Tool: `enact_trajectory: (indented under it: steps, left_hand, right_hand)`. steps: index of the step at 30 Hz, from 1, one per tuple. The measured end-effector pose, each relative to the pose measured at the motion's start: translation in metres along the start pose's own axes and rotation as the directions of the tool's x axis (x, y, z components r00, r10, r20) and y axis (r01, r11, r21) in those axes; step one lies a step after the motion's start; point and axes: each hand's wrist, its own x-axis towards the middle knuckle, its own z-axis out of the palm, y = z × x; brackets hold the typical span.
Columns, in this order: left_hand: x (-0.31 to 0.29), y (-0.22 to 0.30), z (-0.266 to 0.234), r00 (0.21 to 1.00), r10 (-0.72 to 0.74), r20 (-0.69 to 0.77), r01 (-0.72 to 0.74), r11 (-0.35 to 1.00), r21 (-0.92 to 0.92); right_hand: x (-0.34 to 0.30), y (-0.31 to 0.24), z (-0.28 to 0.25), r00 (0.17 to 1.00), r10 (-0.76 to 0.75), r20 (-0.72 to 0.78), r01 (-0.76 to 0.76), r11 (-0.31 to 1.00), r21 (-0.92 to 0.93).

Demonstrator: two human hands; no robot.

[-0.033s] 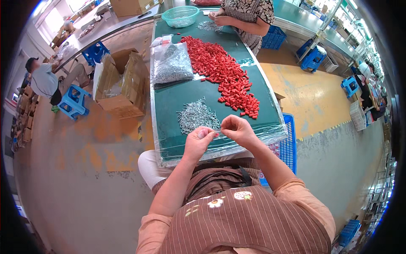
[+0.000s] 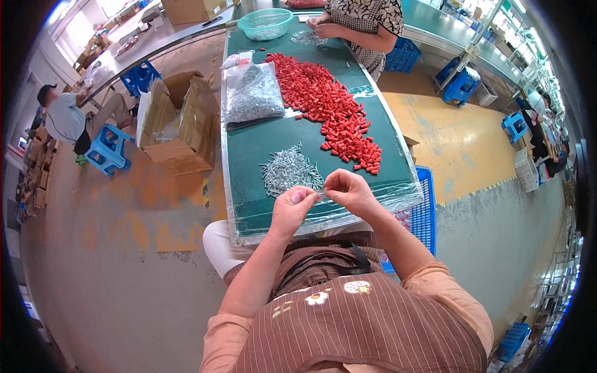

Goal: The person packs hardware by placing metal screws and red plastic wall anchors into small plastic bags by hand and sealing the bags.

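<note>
Over the near edge of the green-topped table (image 2: 249, 214), my two hands are almost touching. My left hand (image 2: 291, 208) is closed in a pinch, and a bit of a small red plastic sleeve (image 2: 319, 198) shows at its fingertips. Beside it my right hand (image 2: 351, 191) also pinches, thumb against forefinger; whatever is in it is too small to make out. Just beyond my hands lies a heap of silvery screws (image 2: 289, 171). A long pile of red plastic sleeves (image 2: 329, 105) stretches from the right of the screws toward the far end.
A clear bag of screws (image 2: 254, 93) lies on the table's left side. Farther off are a mint-green basket (image 2: 265, 25) and a co-worker's hands (image 2: 323, 28). An open carton (image 2: 177, 124) stands left of the table; a blue crate (image 2: 425, 211) sits by its right edge.
</note>
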Motion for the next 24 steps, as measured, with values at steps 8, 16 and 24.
enact_trajectory:
  steps: [8,16,24]
  left_hand:
    - [0.003,-0.004,0.006,0.995,0.104,0.004,-0.103,0.991,0.09]
    - [-0.002,0.002,0.009,0.971,-0.192,0.143,0.184,0.98,0.071]
    - [-0.002,0.0,0.018,0.862,-0.358,0.36,0.418,0.902,-0.104]
  right_hand:
    - [-0.001,-0.006,0.007,1.0,0.019,-0.011,-0.019,1.0,0.01]
    - [-0.008,-0.013,-0.01,0.989,0.131,-0.068,-0.103,0.944,0.314]
    - [-0.025,-0.009,-0.026,0.953,0.282,-0.113,-0.167,0.798,0.579]
